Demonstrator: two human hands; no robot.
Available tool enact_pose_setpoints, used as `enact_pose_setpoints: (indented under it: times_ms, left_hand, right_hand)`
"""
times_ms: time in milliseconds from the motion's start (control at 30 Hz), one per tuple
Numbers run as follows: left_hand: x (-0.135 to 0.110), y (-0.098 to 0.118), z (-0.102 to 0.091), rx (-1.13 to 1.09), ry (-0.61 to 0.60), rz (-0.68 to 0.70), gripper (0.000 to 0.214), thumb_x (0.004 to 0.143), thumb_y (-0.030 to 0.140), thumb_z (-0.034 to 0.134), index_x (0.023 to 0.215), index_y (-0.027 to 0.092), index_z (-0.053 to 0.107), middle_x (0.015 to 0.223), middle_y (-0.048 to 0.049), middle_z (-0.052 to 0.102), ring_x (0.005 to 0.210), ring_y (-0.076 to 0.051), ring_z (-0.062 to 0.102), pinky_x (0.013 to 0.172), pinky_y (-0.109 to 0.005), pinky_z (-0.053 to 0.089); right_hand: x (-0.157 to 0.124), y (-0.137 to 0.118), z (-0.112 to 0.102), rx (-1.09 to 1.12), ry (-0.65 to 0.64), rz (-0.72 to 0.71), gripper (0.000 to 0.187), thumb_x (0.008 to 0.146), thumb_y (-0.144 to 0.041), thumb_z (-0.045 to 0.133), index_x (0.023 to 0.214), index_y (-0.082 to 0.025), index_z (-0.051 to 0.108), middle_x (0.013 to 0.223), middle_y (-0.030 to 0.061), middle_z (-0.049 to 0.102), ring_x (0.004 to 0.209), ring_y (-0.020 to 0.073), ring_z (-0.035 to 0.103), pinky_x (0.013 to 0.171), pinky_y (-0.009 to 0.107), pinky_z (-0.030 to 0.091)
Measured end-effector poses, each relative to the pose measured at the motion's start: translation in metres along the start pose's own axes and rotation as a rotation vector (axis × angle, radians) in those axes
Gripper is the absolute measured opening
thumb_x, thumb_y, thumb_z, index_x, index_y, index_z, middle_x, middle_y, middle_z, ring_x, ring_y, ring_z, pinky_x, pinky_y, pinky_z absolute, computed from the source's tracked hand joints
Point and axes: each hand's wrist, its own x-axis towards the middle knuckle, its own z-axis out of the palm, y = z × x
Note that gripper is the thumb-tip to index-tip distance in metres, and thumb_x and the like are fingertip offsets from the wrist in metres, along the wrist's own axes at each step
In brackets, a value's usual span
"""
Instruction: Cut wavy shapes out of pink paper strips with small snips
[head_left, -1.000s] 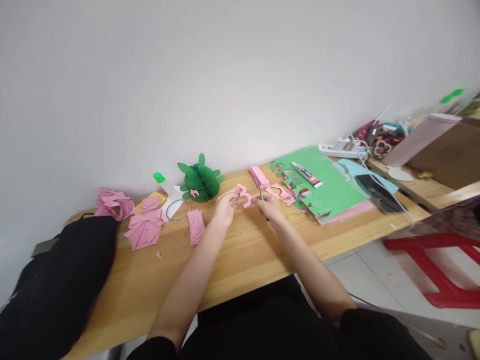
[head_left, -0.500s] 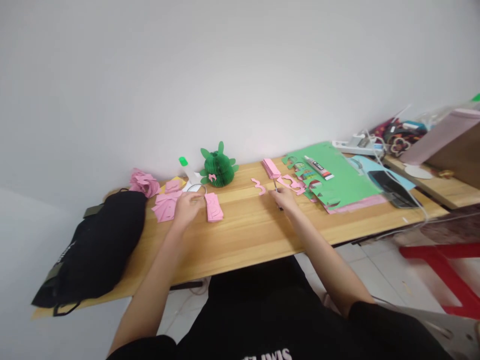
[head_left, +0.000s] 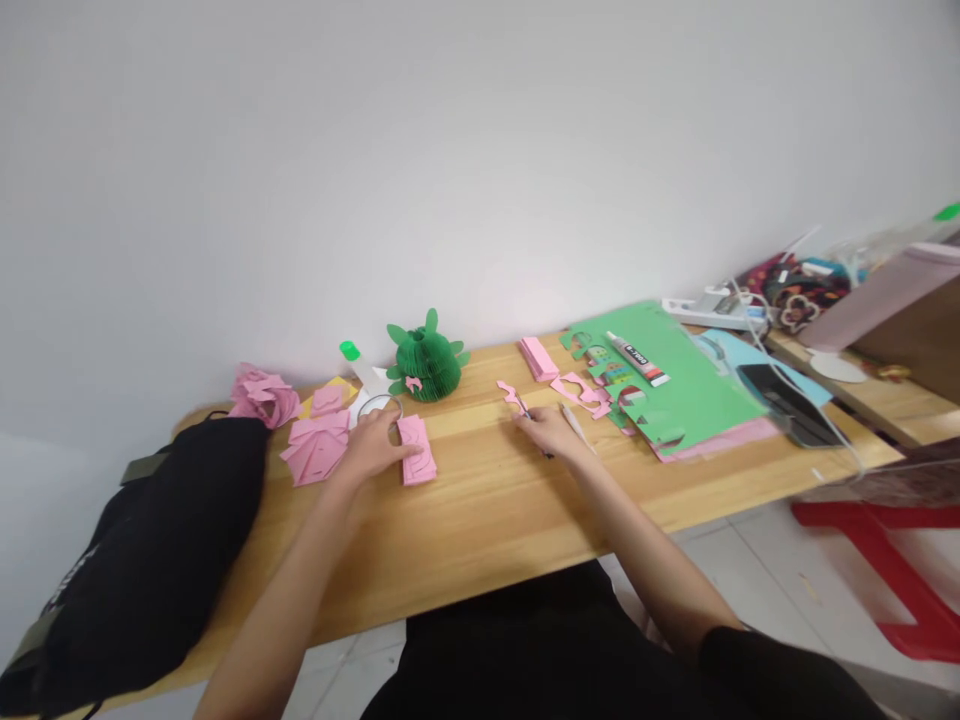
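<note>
Fingers (head_left: 388, 428) of my left hand (head_left: 373, 450) are lying loosely spread, touching the pink paper stack (head_left: 420, 462) just right of them on the counter (head_left: 487, 500). My right hand (head_left: 551, 432) is pinching a thin dark tool (head_left: 526, 409), its tip reaching a pink cutout (head_left: 510, 392).

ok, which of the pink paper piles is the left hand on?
The flat pink stack that the left hand touches, in front of the green honeycomb-paper plant. The fanned pink pile and crumpled pink heap lie farther left.

light: bright, even | shadows: soft | blur: slight | edges: bowed
</note>
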Motion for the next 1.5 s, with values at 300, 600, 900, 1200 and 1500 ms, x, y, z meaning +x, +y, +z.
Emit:
enact_pose_setpoints:
  times_ms: [300,600,900,1200,1500]
  left_hand:
    - [0.006,-0.005,0.004,-0.114,0.072,0.022,0.048,0.062,0.051,0.078,0.098,0.018,0.071,0.103,-0.0115,0.065,0.109,-0.038,0.06,0.098,-0.053,0.046]
    - [0.003,0.008,-0.009,-0.48,0.089,-0.033,0.028,0.073,0.045,0.066,0.083,0.019,0.07,0.086,-0.007,0.071,0.083,-0.024,0.065,0.081,-0.04,0.052]
    - [-0.012,0.066,-0.014,-0.825,0.013,-0.03,0.018,0.074,0.036,0.069,0.081,0.02,0.07,0.081,-0.0031,0.072,0.075,-0.017,0.065,0.069,-0.029,0.051]
    - [-0.012,0.092,0.035,-1.031,-0.04,-0.123,0.025,0.075,0.028,0.067,0.098,0.018,0.065,0.079,-0.0021,0.071,0.073,-0.016,0.067,0.068,-0.029,0.053]
    - [-0.021,0.096,0.042,-1.111,-0.135,-0.2,0.019,0.069,0.033,0.071,0.069,0.018,0.06,0.058,0.0021,0.064,0.052,-0.013,0.062,0.053,-0.025,0.05]
  right_hand:
    - [0.004,-0.018,-0.012,-0.207,0.179,0.038,0.027,0.094,-0.035,0.063,0.111,-0.015,0.066,0.113,0.011,0.069,0.102,0.0263,0.067,0.087,0.044,0.053]
    - [0.013,-0.021,-0.015,-0.158,0.198,-0.068,0.017,0.087,-0.032,0.058,0.081,-0.018,0.067,0.08,0.0109,0.072,0.083,0.0285,0.069,0.063,0.03,0.041]
    - [-0.021,-0.047,-0.002,0.257,-0.206,-0.348,0.041,0.085,-0.058,0.05,0.083,-0.019,0.063,0.046,-0.0085,0.037,0.039,0.0115,0.035,0.042,0.025,0.027]
    - [-0.017,-0.042,0.013,0.34,-0.168,-0.304,0.028,0.075,-0.043,0.06,0.061,-0.021,0.05,0.052,-0.0056,0.042,0.049,0.0115,0.037,0.048,0.024,0.033]
    - [0.006,-0.029,-0.011,0.083,0.133,-0.065,0.009,0.079,-0.024,0.061,0.084,-0.019,0.067,0.069,0.0054,0.068,0.08,0.0264,0.066,0.066,0.03,0.042]
